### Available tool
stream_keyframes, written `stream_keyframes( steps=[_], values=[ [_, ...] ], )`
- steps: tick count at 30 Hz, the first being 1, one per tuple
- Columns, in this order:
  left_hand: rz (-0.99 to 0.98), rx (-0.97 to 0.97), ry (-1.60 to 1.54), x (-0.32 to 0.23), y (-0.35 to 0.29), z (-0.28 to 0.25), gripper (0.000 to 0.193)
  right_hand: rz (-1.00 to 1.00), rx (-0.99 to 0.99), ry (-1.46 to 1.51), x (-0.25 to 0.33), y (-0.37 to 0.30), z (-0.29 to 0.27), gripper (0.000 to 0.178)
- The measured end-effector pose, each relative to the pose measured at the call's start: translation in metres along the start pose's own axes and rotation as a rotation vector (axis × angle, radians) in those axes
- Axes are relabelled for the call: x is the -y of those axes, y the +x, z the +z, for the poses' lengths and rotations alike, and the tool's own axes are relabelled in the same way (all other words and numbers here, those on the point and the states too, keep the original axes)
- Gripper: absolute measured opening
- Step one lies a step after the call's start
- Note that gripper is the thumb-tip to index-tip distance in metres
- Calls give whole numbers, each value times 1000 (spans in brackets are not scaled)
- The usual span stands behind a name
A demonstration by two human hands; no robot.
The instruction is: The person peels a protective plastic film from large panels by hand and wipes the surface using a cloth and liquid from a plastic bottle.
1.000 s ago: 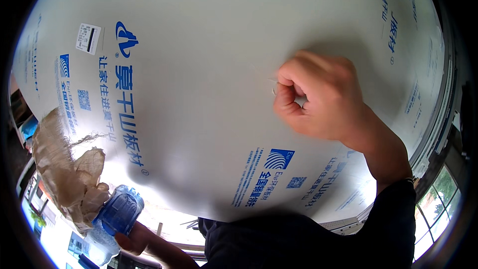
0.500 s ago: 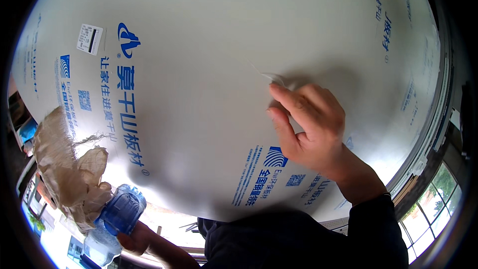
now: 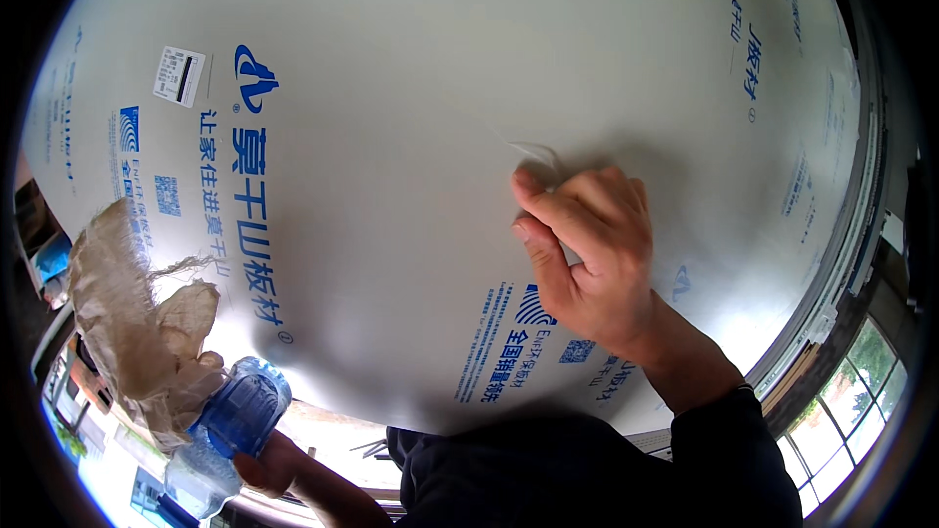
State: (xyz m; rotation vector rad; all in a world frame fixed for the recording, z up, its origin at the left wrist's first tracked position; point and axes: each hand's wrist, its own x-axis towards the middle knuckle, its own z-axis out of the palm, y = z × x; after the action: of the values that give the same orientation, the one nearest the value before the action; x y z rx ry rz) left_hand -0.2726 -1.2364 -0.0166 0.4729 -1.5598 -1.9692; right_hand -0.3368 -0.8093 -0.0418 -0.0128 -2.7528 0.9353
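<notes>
A large whitish board (image 3: 391,186) printed in blue fills most of the head view. My right hand (image 3: 592,254) is against it, with fingers curled and thumb bent. A thin raised fold of plastic film (image 3: 536,150) runs from the board's face in behind my index finger; the grip itself is mostly hidden. At the lower left, my left hand (image 3: 269,464) is wrapped round a clear plastic bottle with a blue part (image 3: 245,406). A crumpled beige cloth (image 3: 137,323) with frayed threads lies against the bottle; I cannot tell how it is held.
A small white label (image 3: 179,76) sticks to the board's upper left. Along the right, stacked sheet edges (image 3: 846,264) run beside a barred window (image 3: 846,411). A blue object (image 3: 51,256) is beyond the board's left edge.
My right hand has shifted slightly left and down, and more of the raised fold shows above the index finger. The bottle and cloth have barely moved.
</notes>
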Motion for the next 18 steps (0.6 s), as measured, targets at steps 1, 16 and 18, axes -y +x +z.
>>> stream_keyframes(
  steps=[1,16,18],
  values=[
    [-8,40,1,-1,0,-5,59,2,9,3,-1,0,-2,26],
    [84,-156,111,-3,-5,28,66,-62,-9,38,-5,-7,-2,38],
    [109,-190,124,-5,-8,36,69,-66,-10,-12,-3,-5,-1,40]
  ],
)
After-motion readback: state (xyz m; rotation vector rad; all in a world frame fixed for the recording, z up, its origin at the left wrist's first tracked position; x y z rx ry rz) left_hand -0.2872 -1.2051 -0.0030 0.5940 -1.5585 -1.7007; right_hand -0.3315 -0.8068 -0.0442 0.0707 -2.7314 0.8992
